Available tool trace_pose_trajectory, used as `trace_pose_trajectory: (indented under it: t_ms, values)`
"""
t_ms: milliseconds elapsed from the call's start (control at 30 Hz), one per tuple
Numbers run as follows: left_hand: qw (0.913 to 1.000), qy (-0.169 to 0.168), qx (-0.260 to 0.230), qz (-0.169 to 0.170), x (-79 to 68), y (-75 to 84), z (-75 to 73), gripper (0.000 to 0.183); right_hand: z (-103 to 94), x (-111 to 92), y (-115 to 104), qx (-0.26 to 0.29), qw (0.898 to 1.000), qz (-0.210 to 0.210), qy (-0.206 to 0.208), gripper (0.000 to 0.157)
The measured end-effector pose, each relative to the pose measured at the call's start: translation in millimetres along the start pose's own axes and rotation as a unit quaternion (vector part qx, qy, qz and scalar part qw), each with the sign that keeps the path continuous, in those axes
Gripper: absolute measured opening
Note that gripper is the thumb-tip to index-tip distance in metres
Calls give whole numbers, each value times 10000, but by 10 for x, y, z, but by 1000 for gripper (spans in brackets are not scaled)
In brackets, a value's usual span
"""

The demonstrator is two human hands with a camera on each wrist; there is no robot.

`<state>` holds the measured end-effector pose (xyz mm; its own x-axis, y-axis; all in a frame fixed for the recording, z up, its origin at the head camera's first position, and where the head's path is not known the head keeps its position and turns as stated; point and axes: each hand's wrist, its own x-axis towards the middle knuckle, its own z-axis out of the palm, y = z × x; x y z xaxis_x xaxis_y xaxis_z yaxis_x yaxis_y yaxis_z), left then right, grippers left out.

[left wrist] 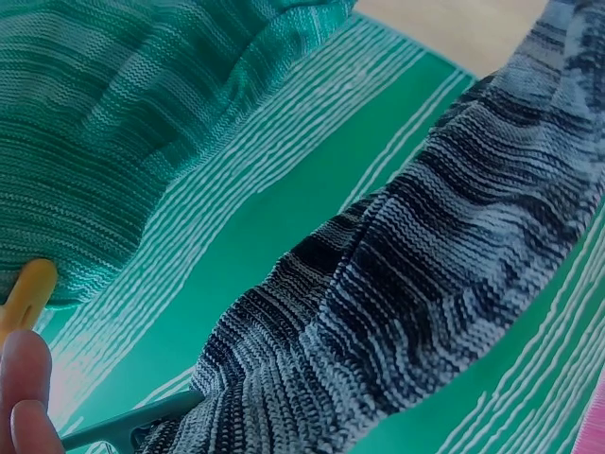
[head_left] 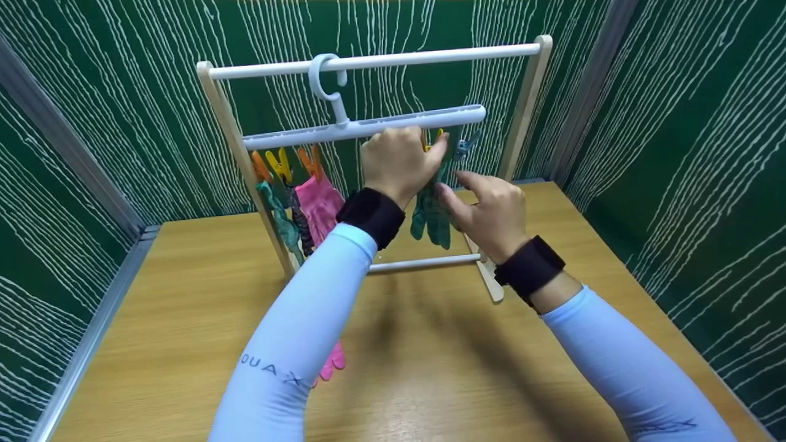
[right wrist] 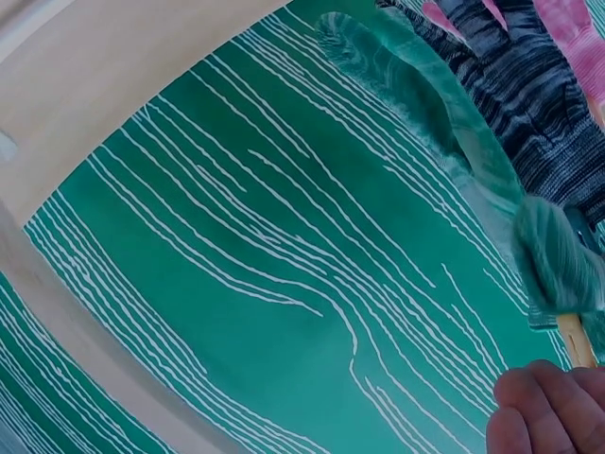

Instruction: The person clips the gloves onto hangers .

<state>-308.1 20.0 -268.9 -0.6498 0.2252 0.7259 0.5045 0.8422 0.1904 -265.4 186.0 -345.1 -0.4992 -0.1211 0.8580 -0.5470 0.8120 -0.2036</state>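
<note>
My left hand (head_left: 396, 161) is just under the white hanger bar (head_left: 417, 123), fingers curled and thumb up beside a yellow clothespin (head_left: 440, 133). It pinches that clothespin, which clips the cuff of a green knit glove (head_left: 437, 215). In the left wrist view, fingertips (left wrist: 26, 378) touch the yellow clip, and a teal clothespin (left wrist: 132, 426) bites a black-and-grey striped glove (left wrist: 397, 284). My right hand (head_left: 494, 212) is to the right of the green glove, thumb and forefinger parted, thumb tip near its edge. A blue clothespin (head_left: 466, 146) hangs at the bar's right end.
The hanger hooks over the top rod (head_left: 399, 59) of a wooden rack (head_left: 529, 110). On the left hang a pink glove (head_left: 319, 202) and a teal glove (head_left: 282, 218) from orange and yellow clothespins. Another pink glove (head_left: 334, 359) lies on the wooden table (head_left: 184, 307), partly behind my left sleeve.
</note>
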Motion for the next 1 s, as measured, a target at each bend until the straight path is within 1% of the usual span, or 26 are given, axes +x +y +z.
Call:
trace_pose_trajectory:
  t_ms: [167, 300, 533, 767, 1000]
  values:
    - [10000, -1, 71, 38, -6, -12, 2, 62, -33, 34, 7, -48, 9999, 92, 54, 32]
    - [9998, 71, 151, 89, -11, -14, 4, 61, -55, 76, 18, 7, 9996, 221, 183, 34]
    - [9999, 20, 110, 88, -9, -11, -4, 61, -109, 190, 8, 282, 9956, 830, 323, 35]
    - [9999, -39, 86, 73, -5, -16, 1, 59, -151, 317, 9, 798, 9852, 1477, 334, 42]
    - [9999, -5, 137, 95, -20, -24, 9, 56, -161, 445, -2, 1473, 9712, 1855, 235, 44]
